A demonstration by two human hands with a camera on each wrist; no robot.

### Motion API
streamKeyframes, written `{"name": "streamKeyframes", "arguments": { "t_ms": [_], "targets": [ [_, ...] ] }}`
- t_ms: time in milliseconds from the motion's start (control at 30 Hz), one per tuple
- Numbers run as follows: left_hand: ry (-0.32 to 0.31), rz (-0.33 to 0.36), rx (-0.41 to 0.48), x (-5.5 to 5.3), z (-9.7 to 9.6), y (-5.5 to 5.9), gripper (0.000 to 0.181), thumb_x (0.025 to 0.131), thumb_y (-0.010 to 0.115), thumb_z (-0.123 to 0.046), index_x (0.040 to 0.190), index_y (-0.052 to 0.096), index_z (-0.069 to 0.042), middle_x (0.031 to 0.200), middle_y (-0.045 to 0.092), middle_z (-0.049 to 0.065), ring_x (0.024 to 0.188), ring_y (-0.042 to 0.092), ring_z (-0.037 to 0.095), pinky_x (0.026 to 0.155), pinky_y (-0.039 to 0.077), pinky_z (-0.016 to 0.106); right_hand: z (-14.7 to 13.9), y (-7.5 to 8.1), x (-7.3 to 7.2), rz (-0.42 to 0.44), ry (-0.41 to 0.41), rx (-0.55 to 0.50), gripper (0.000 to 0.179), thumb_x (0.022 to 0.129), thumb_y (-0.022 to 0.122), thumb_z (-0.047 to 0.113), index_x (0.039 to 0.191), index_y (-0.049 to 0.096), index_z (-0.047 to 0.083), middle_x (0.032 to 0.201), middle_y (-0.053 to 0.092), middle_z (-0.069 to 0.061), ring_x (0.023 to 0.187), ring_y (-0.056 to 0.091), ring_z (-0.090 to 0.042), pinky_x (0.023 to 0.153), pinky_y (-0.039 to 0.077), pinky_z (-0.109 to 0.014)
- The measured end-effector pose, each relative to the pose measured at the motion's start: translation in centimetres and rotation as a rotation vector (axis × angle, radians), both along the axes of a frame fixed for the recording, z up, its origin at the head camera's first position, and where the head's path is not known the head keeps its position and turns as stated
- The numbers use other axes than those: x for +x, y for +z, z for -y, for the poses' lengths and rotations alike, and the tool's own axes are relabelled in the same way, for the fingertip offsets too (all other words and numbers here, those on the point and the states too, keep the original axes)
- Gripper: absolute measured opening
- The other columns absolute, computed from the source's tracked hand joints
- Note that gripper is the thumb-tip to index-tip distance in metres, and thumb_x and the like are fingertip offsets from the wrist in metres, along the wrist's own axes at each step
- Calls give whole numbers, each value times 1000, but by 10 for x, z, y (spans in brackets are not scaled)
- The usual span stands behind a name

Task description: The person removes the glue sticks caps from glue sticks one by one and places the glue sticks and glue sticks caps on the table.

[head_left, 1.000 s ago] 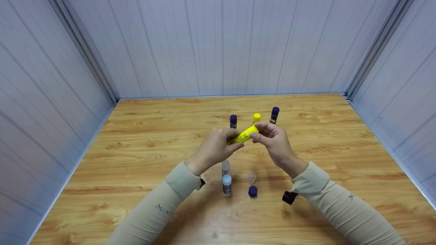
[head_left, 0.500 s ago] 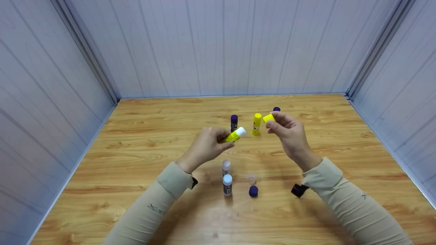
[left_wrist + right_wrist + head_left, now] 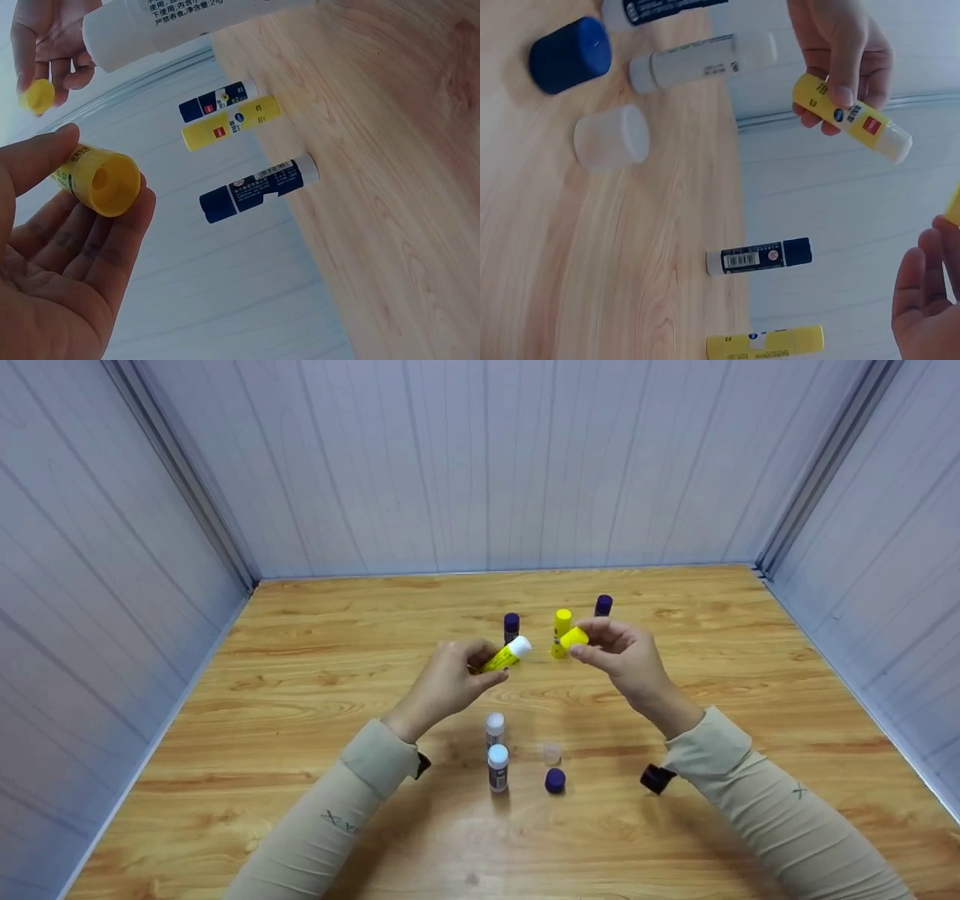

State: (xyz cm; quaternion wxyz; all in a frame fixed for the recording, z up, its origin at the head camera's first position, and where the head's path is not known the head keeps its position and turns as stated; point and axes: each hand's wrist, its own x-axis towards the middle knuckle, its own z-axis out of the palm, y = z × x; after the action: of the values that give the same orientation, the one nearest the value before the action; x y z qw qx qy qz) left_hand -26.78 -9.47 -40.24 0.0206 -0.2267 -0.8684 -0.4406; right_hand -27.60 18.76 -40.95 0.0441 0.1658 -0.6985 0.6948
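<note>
Two hands are occupied: your left hand (image 3: 452,681) grips the yellow glue stick (image 3: 497,661), tilted, its white end bared, left of the standing yellow stick (image 3: 562,622); your right hand (image 3: 636,664) pinches the yellow cap (image 3: 574,637), nearer you than that stick. Expect the held tube to be light, stiff and somewhat slick; grasp its labelled barrel, clear of the white end. The cap, likely thin-walled, should need only a light squeeze. Beyond, navy-capped sticks (image 3: 511,625), smooth labelled cylinders, flank the standing yellow stick. Nearer you than it, white-topped sticks (image 3: 498,771) stand beside a frosted cap (image 3: 551,753) and an opaque navy cap (image 3: 555,781) on the wood-grain table (image 3: 300,735).
</note>
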Motion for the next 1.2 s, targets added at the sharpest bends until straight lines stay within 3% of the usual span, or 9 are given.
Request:
{"name": "streamKeyframes", "arguments": {
  "t_ms": [167,433,700,933,1200],
  "targets": [
    [5,56,57,-2,3,0,22,100,81,-16,119,78,-6,110,80,7,93,74,18,85,65,36,2,-4,0,-57,42,192,29,96,80,-1,124,74,-7,110,79,2,97,74,-18,84,64,-24],
    [39,84,140,-3,5,0,23,98,83,-16,117,75,-5,113,78,9,100,75,21,93,65,38,5,-14,-1,-84,89,431,31,94,84,5,125,78,-1,119,77,-17,100,70,-17,84,59,-24],
    [64,122,213,-5,7,-5,25,95,85,-10,115,72,-3,112,78,12,100,74,24,90,65,37,10,-30,-4,-57,172,607,31,92,86,7,120,79,-1,115,80,-13,103,71,-31,87,59,-36],
    [89,141,238,-5,12,-9,26,93,86,-12,115,72,-6,111,77,10,102,72,23,90,63,37,11,-44,-7,-107,257,736,27,93,82,2,120,79,-1,113,81,-12,100,71,-26,86,59,-36],
    [106,136,228,-6,16,-15,26,92,88,-13,113,73,-7,107,76,8,98,72,21,86,62,35,13,-51,-8,-35,333,889,27,95,82,5,121,81,7,120,80,-9,101,70,-20,90,61,-42]
  ]
}}
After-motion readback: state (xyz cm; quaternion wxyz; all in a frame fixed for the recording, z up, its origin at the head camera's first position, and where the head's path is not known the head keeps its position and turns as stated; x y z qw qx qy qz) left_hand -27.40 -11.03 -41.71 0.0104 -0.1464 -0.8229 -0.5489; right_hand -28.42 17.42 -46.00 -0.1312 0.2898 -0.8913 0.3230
